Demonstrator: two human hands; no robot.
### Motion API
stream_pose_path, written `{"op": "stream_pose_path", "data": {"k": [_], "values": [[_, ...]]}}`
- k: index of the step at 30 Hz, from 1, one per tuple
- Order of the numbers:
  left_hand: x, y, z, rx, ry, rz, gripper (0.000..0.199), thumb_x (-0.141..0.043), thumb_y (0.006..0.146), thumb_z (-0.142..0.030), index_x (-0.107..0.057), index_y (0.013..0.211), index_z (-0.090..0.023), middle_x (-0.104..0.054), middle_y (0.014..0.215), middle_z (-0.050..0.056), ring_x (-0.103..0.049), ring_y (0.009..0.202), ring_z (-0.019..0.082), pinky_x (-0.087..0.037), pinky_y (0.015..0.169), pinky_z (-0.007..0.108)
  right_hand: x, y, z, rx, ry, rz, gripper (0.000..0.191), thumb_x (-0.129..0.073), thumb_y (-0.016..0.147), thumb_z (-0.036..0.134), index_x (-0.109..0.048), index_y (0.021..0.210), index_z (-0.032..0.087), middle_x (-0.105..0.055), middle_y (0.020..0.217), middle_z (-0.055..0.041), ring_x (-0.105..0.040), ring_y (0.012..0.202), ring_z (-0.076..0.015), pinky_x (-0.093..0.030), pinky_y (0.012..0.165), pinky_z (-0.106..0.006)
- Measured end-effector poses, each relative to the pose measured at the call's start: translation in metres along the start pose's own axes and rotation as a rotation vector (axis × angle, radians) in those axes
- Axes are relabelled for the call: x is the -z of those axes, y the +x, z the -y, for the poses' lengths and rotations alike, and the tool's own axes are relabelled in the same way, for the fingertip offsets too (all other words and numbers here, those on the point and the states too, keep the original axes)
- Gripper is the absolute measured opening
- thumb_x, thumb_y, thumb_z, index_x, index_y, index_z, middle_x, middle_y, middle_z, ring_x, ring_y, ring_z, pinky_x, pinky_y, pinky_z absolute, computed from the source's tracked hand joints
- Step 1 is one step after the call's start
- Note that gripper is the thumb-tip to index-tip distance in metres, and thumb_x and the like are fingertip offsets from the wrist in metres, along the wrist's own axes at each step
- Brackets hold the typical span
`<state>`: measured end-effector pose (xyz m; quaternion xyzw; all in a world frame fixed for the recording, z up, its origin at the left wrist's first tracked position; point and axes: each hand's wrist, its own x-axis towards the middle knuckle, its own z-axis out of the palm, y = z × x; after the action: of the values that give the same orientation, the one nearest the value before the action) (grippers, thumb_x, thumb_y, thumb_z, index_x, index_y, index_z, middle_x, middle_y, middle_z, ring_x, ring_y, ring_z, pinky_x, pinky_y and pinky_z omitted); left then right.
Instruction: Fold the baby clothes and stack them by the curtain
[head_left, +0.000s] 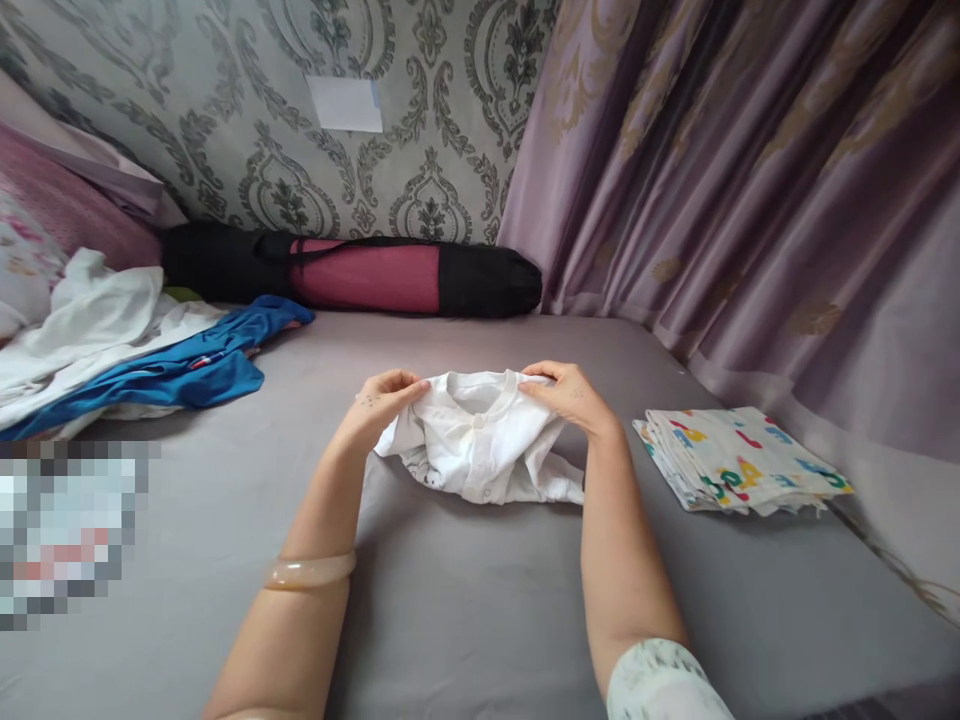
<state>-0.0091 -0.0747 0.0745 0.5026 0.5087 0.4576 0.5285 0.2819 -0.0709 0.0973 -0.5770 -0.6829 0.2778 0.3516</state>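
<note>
A small white baby garment (480, 450) with a round neckline and a front placket is held up by its shoulders over the grey bed sheet (465, 600). Its lower part is bunched on the sheet, and a sleeve trails to the right. My left hand (390, 395) pinches the left shoulder between thumb and fingers. On the other shoulder, my right hand (566, 392) has the same kind of pinch. A pale bangle sits on my left forearm.
White clothes and a blue garment (202, 365) lie heaped at left. Folded cloths with a colourful print (742, 455) are stacked at right. A long black and maroon bag (367, 275) lies along the wall. Purple curtains (675, 180) hang on the right. A blurred patch covers the lower left.
</note>
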Motion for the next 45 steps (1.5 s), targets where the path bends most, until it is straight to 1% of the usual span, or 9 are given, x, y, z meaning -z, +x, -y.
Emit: {"op": "stream_pose_path", "data": {"k": [9,15,22,28,32,35,38,41,45], "values": [[0.0,-0.001,-0.004,-0.054,0.02,-0.045,0.046,-0.079,0.059,-0.056,-0.064,0.077,-0.016,-0.063,0.07,0.001,-0.056,0.062,0.014,-0.041,0.056,0.023,-0.001,0.001,-0.004,0.028,-0.001,-0.048,0.028,-0.065,0.078,0.044,-0.074,0.085,0.018,-0.073,0.084,-0.0033,-0.065,0.08,-0.0194,-0.046,0.068,-0.026],[0.002,0.0,-0.003,-0.021,-0.013,0.013,0.05,-0.08,0.058,-0.057,-0.067,0.082,-0.016,-0.067,0.074,0.004,-0.059,0.062,0.015,-0.043,0.055,0.024,0.0,-0.001,0.005,0.112,0.037,-0.149,0.027,-0.065,0.078,0.044,-0.072,0.08,0.018,-0.071,0.085,-0.004,-0.063,0.083,-0.0192,-0.046,0.076,-0.029],[0.001,-0.005,-0.013,-0.059,-0.072,-0.06,0.05,-0.081,0.056,-0.055,-0.067,0.082,-0.016,-0.064,0.068,0.001,-0.055,0.055,0.013,-0.042,0.051,0.023,0.006,-0.01,0.023,0.144,0.268,-0.151,0.031,-0.07,0.075,0.049,-0.071,0.082,0.018,-0.07,0.081,-0.0028,-0.062,0.076,-0.0167,-0.048,0.071,-0.028],[0.002,-0.017,-0.048,-0.144,-0.119,-0.086,0.049,-0.083,0.051,-0.054,-0.063,0.078,-0.017,-0.061,0.065,-0.001,-0.054,0.054,0.012,-0.042,0.049,0.022,0.019,-0.023,0.052,0.133,0.421,-0.145,0.037,-0.077,0.068,0.053,-0.071,0.08,0.019,-0.07,0.079,-0.0014,-0.062,0.073,-0.015,-0.049,0.068,-0.027],[0.016,-0.038,-0.098,-0.241,0.054,0.037,0.043,-0.082,0.057,-0.052,-0.067,0.079,-0.018,-0.061,0.065,0.0,-0.054,0.053,0.012,-0.041,0.045,0.021,0.045,-0.034,0.079,0.122,0.47,-0.083,0.04,-0.079,0.065,0.055,-0.071,0.08,0.019,-0.07,0.075,-0.0002,-0.062,0.068,-0.0136,-0.049,0.062,-0.025],[0.029,-0.061,-0.141,-0.227,0.184,0.131,0.042,-0.081,0.06,-0.051,-0.072,0.087,-0.019,-0.066,0.071,0.003,-0.06,0.056,0.016,-0.045,0.047,0.023,0.069,-0.043,0.1,0.158,0.436,-0.057,0.041,-0.079,0.067,0.056,-0.072,0.084,0.02,-0.071,0.077,-0.001,-0.064,0.068,-0.015,-0.05,0.06,-0.026],[0.038,-0.076,-0.166,-0.187,0.25,0.136,0.04,-0.079,0.064,-0.05,-0.074,0.09,-0.019,-0.067,0.071,0.003,-0.062,0.057,0.017,-0.047,0.048,0.025,0.083,-0.047,0.114,0.169,0.353,-0.047,0.042,-0.075,0.072,0.058,-0.073,0.09,0.02,-0.071,0.078,-0.0023,-0.066,0.073,-0.018,-0.051,0.061,-0.027],[0.041,-0.07,-0.167,-0.173,0.22,0.138,0.038,-0.082,0.06,-0.048,-0.074,0.085,-0.02,-0.067,0.069,0.004,-0.059,0.054,0.016,-0.047,0.047,0.026,0.082,-0.041,0.117,0.142,0.241,0.074,0.043,-0.073,0.073,0.059,-0.073,0.087,0.019,-0.071,0.078,-0.0033,-0.066,0.074,-0.0185,-0.05,0.061,-0.027],[0.045,-0.042,-0.142,-0.139,0.198,0.082,0.041,-0.083,0.054,-0.048,-0.073,0.082,-0.019,-0.068,0.069,0.006,-0.062,0.058,0.019,-0.05,0.052,0.029,0.067,-0.025,0.112,0.176,0.146,0.172,0.036,-0.071,0.075,0.053,-0.073,0.08,0.018,-0.07,0.077,-0.003,-0.064,0.072,-0.0159,-0.049,0.063,-0.026]]}}
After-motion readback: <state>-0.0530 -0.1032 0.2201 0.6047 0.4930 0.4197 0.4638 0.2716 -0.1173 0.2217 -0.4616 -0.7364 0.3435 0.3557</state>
